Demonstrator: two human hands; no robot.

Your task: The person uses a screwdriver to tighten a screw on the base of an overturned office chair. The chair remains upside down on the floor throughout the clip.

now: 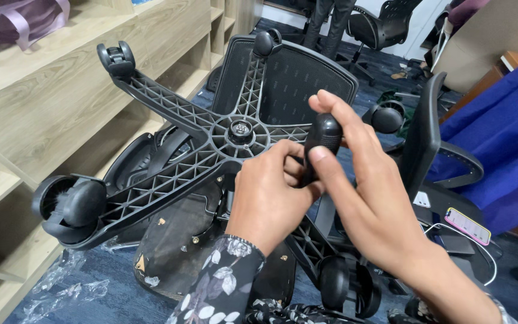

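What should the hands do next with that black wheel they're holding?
Probably push the black wheel into the end of the star base arm. Both the left hand and right hand grip it right at that arm's tip, while other arms already carry wheels.
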